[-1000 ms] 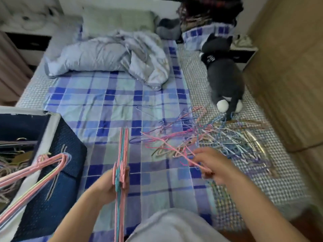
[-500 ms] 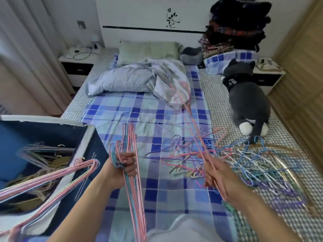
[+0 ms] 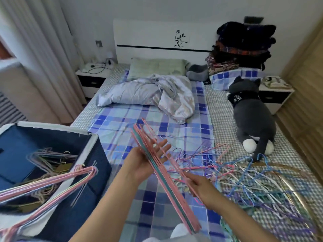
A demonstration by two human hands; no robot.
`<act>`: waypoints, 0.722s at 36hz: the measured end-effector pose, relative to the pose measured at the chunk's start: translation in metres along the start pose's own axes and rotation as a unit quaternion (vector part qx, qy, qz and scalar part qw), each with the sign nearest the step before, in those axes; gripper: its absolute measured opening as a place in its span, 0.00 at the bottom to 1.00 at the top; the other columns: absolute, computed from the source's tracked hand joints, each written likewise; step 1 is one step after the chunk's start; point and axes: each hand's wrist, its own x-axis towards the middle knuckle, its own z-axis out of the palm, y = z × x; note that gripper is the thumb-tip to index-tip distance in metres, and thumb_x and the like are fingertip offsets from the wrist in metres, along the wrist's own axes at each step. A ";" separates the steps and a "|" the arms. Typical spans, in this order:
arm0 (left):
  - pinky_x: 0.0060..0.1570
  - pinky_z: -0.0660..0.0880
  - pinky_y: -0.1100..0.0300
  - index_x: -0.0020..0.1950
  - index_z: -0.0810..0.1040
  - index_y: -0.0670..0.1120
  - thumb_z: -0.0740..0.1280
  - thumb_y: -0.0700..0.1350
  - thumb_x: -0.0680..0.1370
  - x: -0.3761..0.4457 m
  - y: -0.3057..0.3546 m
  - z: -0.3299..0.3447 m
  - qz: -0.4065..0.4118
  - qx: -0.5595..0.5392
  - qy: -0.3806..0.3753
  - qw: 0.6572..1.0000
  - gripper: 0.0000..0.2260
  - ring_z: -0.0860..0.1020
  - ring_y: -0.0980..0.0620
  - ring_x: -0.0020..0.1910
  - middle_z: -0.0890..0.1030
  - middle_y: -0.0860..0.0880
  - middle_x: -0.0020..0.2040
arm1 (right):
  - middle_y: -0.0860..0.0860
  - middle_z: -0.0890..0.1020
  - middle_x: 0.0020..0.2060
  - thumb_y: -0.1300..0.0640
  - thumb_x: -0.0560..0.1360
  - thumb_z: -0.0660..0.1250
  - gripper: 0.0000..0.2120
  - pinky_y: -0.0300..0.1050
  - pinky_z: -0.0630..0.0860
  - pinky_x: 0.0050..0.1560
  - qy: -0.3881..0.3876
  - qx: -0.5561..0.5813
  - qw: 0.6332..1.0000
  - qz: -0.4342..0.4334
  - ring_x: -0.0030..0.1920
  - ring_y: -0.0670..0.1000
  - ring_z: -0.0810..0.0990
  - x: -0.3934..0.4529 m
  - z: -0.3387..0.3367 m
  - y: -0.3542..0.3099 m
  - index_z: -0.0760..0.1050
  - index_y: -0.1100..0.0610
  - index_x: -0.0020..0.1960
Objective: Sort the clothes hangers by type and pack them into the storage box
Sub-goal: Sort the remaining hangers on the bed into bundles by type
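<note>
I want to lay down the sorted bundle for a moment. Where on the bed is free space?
Free: the blue checked sheet between the navy fabric storage box and the crumpled pale duvet. Crowded: the right side, where the tangled pile of coloured wire hangers spreads up to the grey plush cat.

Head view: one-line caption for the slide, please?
Both hands hold a bundle of pink hangers above the plaid bed, storage box left, tangled hangers right.

The storage box (image 3: 90, 165) runs off the left edge. Hangers draped over its rim (image 3: 52, 180) are motion-blurred and cut off at the lower left. The tangled pile (image 3: 253, 179) leaves single hangers indistinguishable.
</note>
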 end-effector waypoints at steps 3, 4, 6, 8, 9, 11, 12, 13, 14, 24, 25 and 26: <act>0.66 0.72 0.37 0.57 0.76 0.39 0.64 0.40 0.70 0.002 -0.019 0.001 -0.017 -0.038 0.013 0.999 0.16 0.82 0.37 0.55 0.83 0.37 0.56 | 0.34 0.79 0.32 0.56 0.84 0.59 0.17 0.34 0.72 0.40 -0.044 -0.046 0.998 -0.009 0.33 0.34 0.74 -0.017 -0.008 0.009 0.76 0.37 0.65; 0.66 0.72 0.40 0.59 0.75 0.40 0.65 0.40 0.71 0.003 -0.024 0.001 -0.021 -0.050 0.010 0.998 0.17 0.81 0.38 0.54 0.82 0.39 0.54 | 0.38 0.83 0.39 0.55 0.84 0.60 0.16 0.38 0.75 0.44 -0.066 -0.060 0.996 -0.016 0.36 0.38 0.76 -0.020 -0.011 0.014 0.78 0.36 0.63; 0.60 0.74 0.47 0.56 0.75 0.40 0.65 0.39 0.72 0.004 -0.034 0.003 -0.026 -0.051 0.012 0.998 0.13 0.80 0.43 0.47 0.81 0.42 0.47 | 0.47 0.84 0.43 0.44 0.82 0.59 0.13 0.43 0.75 0.49 -0.104 -0.114 0.988 -0.010 0.41 0.43 0.78 -0.026 -0.014 0.018 0.81 0.43 0.58; 0.53 0.75 0.52 0.52 0.76 0.40 0.64 0.37 0.74 0.004 -0.042 0.007 -0.037 -0.038 0.021 0.998 0.08 0.79 0.47 0.41 0.79 0.45 0.42 | 0.50 0.80 0.40 0.29 0.77 0.52 0.30 0.49 0.75 0.53 -0.052 -0.149 0.987 -0.029 0.43 0.47 0.77 -0.026 -0.021 0.019 0.81 0.52 0.50; 0.51 0.76 0.53 0.51 0.77 0.40 0.63 0.36 0.75 0.005 -0.046 0.008 -0.041 -0.035 0.026 0.998 0.07 0.79 0.47 0.40 0.79 0.45 0.41 | 0.48 0.79 0.40 0.28 0.77 0.52 0.30 0.52 0.75 0.57 -0.015 -0.132 0.991 -0.031 0.44 0.46 0.77 -0.027 -0.026 0.016 0.80 0.50 0.46; 0.48 0.77 0.54 0.51 0.77 0.40 0.61 0.35 0.76 0.005 -0.052 0.010 -0.043 -0.038 0.037 0.998 0.08 0.79 0.48 0.39 0.79 0.45 0.41 | 0.44 0.83 0.48 0.36 0.78 0.59 0.15 0.54 0.74 0.64 0.025 -0.017 0.998 -0.047 0.52 0.42 0.80 -0.026 -0.032 0.004 0.82 0.40 0.48; 0.48 0.77 0.54 0.52 0.77 0.41 0.60 0.36 0.77 0.005 -0.055 0.012 -0.040 -0.036 0.038 0.998 0.08 0.78 0.48 0.39 0.78 0.45 0.41 | 0.43 0.84 0.52 0.39 0.78 0.62 0.10 0.52 0.74 0.65 0.001 0.031 0.998 -0.051 0.56 0.42 0.81 -0.026 -0.032 -0.005 0.82 0.38 0.51; 0.48 0.76 0.54 0.53 0.76 0.41 0.59 0.36 0.78 0.005 -0.059 0.014 -0.036 -0.033 0.038 0.998 0.08 0.78 0.48 0.39 0.78 0.45 0.41 | 0.42 0.84 0.54 0.44 0.79 0.65 0.08 0.50 0.75 0.65 -0.039 0.037 0.997 -0.064 0.57 0.42 0.81 -0.031 -0.032 -0.015 0.81 0.40 0.55; 0.49 0.75 0.55 0.54 0.76 0.42 0.58 0.36 0.78 0.004 -0.063 0.017 -0.033 -0.031 0.036 0.998 0.09 0.78 0.48 0.40 0.77 0.45 0.41 | 0.41 0.84 0.54 0.48 0.79 0.68 0.09 0.48 0.76 0.63 -0.078 0.025 0.994 -0.068 0.56 0.43 0.82 -0.034 -0.029 -0.021 0.80 0.42 0.58; 0.53 0.74 0.53 0.67 0.72 0.44 0.61 0.45 0.83 -0.003 -0.084 0.017 0.095 0.312 0.217 0.920 0.13 0.79 0.47 0.55 0.79 0.44 0.58 | 0.61 0.81 0.41 0.62 0.81 0.64 0.06 0.41 0.70 0.26 -0.176 0.178 0.968 -0.034 0.24 0.52 0.73 -0.050 -0.015 -0.010 0.71 0.63 0.56; 0.55 0.71 0.55 0.69 0.71 0.46 0.63 0.45 0.82 -0.007 -0.085 0.016 0.142 0.349 0.273 0.885 0.16 0.77 0.48 0.60 0.78 0.47 0.61 | 0.61 0.81 0.42 0.61 0.81 0.64 0.07 0.41 0.70 0.26 -0.179 0.178 0.967 -0.027 0.25 0.53 0.73 -0.048 -0.016 -0.008 0.70 0.64 0.57; 0.55 0.70 0.58 0.69 0.73 0.48 0.64 0.44 0.81 -0.012 -0.085 0.015 0.196 0.374 0.298 0.856 0.16 0.76 0.50 0.62 0.78 0.50 0.63 | 0.61 0.82 0.43 0.61 0.81 0.64 0.08 0.42 0.71 0.26 -0.182 0.173 0.968 -0.022 0.26 0.53 0.75 -0.048 -0.017 -0.007 0.70 0.64 0.57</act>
